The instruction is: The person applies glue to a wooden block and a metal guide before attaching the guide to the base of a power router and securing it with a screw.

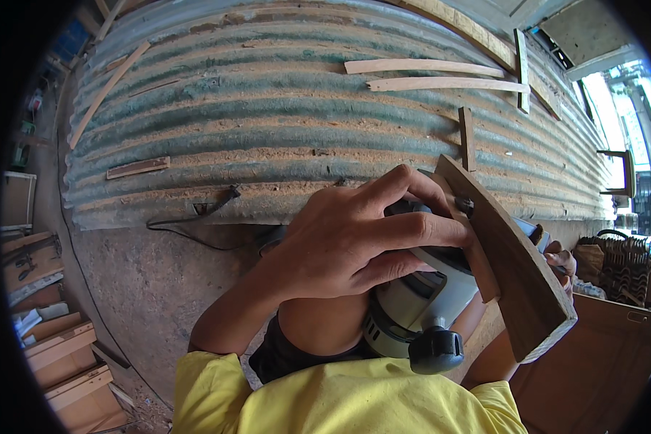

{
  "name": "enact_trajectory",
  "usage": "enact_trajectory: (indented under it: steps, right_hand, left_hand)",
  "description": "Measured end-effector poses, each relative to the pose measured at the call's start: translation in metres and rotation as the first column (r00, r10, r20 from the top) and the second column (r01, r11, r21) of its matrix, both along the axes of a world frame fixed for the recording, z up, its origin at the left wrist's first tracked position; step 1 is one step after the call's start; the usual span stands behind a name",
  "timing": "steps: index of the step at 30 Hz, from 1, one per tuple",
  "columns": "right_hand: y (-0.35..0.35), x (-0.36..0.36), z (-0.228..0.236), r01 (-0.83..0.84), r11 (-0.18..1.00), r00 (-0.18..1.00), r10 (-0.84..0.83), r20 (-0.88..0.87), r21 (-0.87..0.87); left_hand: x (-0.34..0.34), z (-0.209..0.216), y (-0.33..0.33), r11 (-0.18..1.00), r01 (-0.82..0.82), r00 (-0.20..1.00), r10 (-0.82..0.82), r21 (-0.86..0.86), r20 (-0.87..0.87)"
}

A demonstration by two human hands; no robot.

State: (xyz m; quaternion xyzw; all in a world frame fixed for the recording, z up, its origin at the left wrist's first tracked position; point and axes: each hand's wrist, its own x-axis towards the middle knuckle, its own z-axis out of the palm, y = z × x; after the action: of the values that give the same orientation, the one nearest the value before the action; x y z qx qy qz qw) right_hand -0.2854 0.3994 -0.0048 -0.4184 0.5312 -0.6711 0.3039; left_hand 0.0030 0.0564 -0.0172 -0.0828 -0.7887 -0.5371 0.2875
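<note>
A router with a pale grey body and a black side knob rests tilted by my lap. A curved brown wooden piece lies across its base end, and a small dark metal part shows at the wood's edge. My left hand is closed, its fingers bent over the edge of the wooden piece and its thumb near the router body. Beyond the wood, my right hand shows only curled fingers. Most of that hand is hidden, and what it grips cannot be made out.
Ahead lies a dusty corrugated metal sheet bearing pale curved wood strips, a short block and a stick. A black cable hangs over its near edge. Stacked cut wood stands right; wooden drawers stand left.
</note>
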Motion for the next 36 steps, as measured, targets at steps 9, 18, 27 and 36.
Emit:
enact_trajectory:
  steps: [9, 18, 27, 36]
  right_hand:
    - [-0.015, 0.004, -0.019, 0.084, 0.990, 0.989, -0.069, 0.130, -0.112]
    - [-0.041, -0.109, -0.224, 0.675, 0.549, 0.738, -0.514, -0.437, 0.494]
    - [-0.036, -0.134, -0.324, 0.886, 0.327, 0.416, -0.248, -0.875, 0.328]
    - [0.064, 0.012, -0.127, 0.815, 0.472, 0.578, -0.703, -0.414, 0.336]
  left_hand:
    - [0.001, 0.006, 0.000, 0.999, -0.038, 0.999, 0.038, -0.025, -0.004]
    - [0.004, 0.033, 0.012, 0.980, -0.105, 0.994, 0.109, -0.167, 0.016]
    - [-0.002, 0.046, 0.022, 0.975, -0.165, 0.986, 0.169, -0.145, 0.012]
    - [-0.001, 0.044, 0.032, 0.859, -0.345, 0.906, 0.410, -0.378, 0.105]
